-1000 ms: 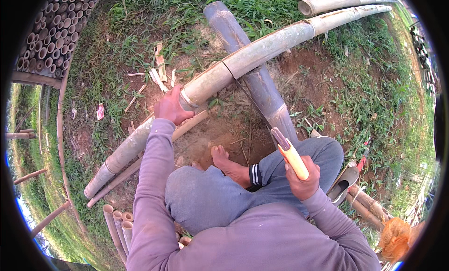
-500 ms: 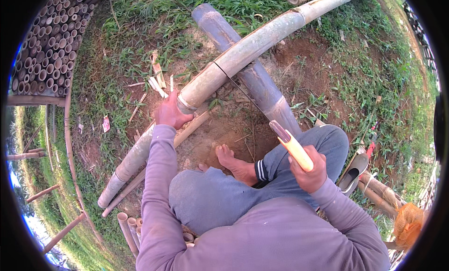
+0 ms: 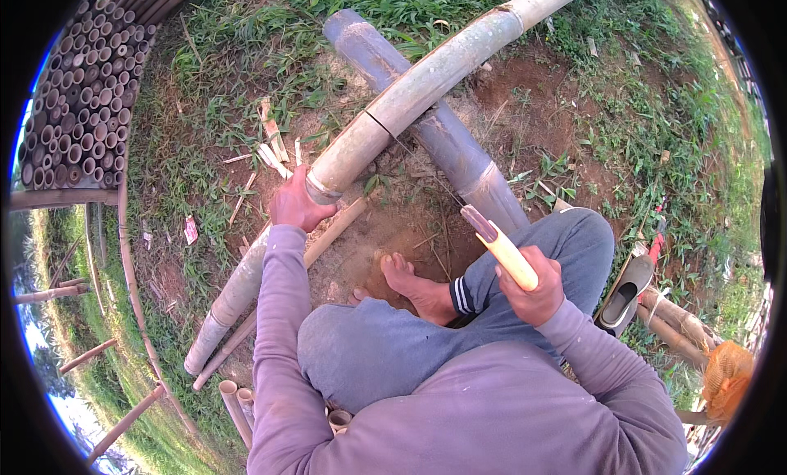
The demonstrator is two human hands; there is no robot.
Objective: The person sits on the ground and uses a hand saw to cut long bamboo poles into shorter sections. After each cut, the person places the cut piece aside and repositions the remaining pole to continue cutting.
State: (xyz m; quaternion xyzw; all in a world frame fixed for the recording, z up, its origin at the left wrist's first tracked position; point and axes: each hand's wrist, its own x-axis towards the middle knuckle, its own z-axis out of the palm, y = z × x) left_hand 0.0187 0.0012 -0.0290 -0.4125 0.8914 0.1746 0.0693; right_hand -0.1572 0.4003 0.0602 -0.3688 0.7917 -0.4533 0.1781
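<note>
A long pale bamboo pole [image 3: 459, 61] lies slantwise across a thicker grey bamboo log [image 3: 463, 151] on the ground. My left hand [image 3: 299, 200] is wrapped round the pole's near end. In my right hand [image 3: 533, 290] is the yellowish handle of a handsaw [image 3: 510, 255], fingers closed around it above my bent knee. Its thin blade runs from the handle to a dark cut in the pole, between my left hand and the log. How deep the blade sits in the pole is hidden.
Another bamboo length [image 3: 234, 299] and a thin strip lie left of my legs. Wood chips [image 3: 272, 135] are scattered beyond my left hand. Stacked bamboo tubes [image 3: 82, 106] stand far left. A shoe [image 3: 625, 295] and an orange net bag [image 3: 728, 377] are at right.
My right hand and the saw have moved slightly forward toward the pole. My left hand keeps its hold on the pole's end. The whole view has shifted a little.
</note>
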